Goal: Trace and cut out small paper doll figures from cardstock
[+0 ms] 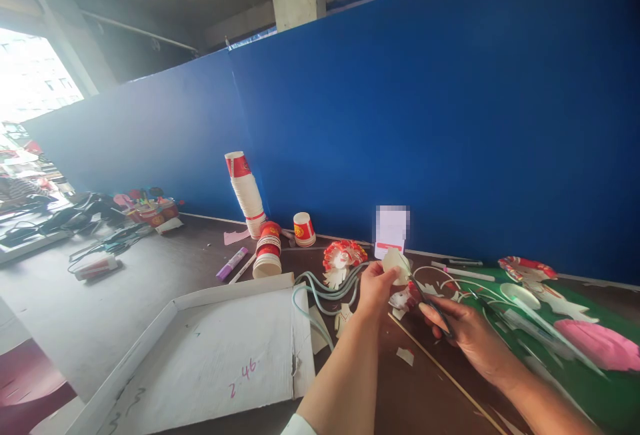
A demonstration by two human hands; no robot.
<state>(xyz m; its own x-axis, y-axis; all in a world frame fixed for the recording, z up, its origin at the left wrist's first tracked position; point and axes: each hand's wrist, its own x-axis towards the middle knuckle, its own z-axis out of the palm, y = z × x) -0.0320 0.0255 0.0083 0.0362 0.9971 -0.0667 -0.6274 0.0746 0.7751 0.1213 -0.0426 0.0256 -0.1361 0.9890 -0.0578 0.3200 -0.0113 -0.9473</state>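
My left hand (376, 285) pinches a pale, rounded piece of paper (396, 263) above the dark table. My right hand (467, 331) is closed round the dark handles of a pair of scissors (433, 309), and their tips point up-left at the paper's edge. Just beneath the paper lies a cut red-and-white cup piece (404, 297), partly hidden. Paper scraps (405, 355) are scattered below my hands. To the left rests a paper cup cut into fringes (345, 256).
A white cardboard tray (200, 355) lies front left, beside a coiled pale cable (325, 288). Stacked paper cups (245, 195) and a purple glue stick (232, 264) stand behind it. A thin wooden stick (443, 368) crosses the table. Right, a green mat (607, 288) carries a pink piece (597, 345).
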